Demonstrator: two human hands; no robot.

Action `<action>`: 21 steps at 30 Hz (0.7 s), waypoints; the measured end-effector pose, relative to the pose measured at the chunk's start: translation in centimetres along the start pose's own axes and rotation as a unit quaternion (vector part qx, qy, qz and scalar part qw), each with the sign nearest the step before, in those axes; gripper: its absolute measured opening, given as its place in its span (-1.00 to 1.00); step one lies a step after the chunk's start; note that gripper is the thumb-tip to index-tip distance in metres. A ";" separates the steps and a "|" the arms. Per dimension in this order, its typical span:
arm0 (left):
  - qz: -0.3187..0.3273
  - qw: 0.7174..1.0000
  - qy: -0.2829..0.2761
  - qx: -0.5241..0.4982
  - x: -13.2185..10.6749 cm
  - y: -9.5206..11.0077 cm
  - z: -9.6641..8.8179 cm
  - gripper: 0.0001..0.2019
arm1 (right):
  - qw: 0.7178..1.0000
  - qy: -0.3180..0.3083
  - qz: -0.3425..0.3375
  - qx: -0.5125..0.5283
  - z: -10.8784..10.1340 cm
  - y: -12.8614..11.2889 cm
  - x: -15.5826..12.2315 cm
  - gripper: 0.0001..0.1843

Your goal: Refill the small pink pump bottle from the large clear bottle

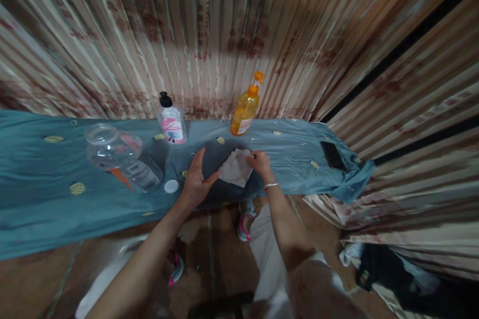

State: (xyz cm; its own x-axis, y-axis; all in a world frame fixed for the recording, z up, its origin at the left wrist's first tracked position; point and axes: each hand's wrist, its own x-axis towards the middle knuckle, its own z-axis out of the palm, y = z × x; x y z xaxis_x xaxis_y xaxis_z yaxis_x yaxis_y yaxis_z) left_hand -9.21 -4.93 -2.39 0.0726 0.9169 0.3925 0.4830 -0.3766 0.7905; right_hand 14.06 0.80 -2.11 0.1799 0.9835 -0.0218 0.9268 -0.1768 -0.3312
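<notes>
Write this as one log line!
left hand: spread at pale cloth | right hand: gripping cloth | beyond: orange bottle, pink-labelled bottle

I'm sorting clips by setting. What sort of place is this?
Probably a room in a home, though I can't be sure: floral curtains hang behind a narrow surface draped in blue-green fabric, and an orange pump bottle stands on it.

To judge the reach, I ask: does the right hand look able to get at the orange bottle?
Probably yes: the orange bottle stands just beyond the right hand, nothing visible between, though that hand grips the pale cloth.
</notes>
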 end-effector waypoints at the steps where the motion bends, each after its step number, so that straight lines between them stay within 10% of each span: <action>1: -0.007 1.000 0.000 0.002 0.0 0.1 -0.1 -0.28 | 1.000 -0.002 -0.008 0.000 -0.1 0.0 0.0 -0.75; 21: -0.048 0.998 0.005 0.049 -1.8 0.5 -1.4 -0.32 | 0.973 -0.041 -0.226 -0.023 0.6 -0.4 -4.4 -0.79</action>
State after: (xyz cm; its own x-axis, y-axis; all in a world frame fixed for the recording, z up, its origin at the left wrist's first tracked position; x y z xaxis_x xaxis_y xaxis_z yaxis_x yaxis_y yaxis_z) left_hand -10.31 -7.00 -2.03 0.0127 0.9466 0.3222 0.5705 -0.2715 0.7751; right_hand 12.68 -3.40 -2.47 -0.2749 0.9606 0.0401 0.9190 0.2748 -0.2826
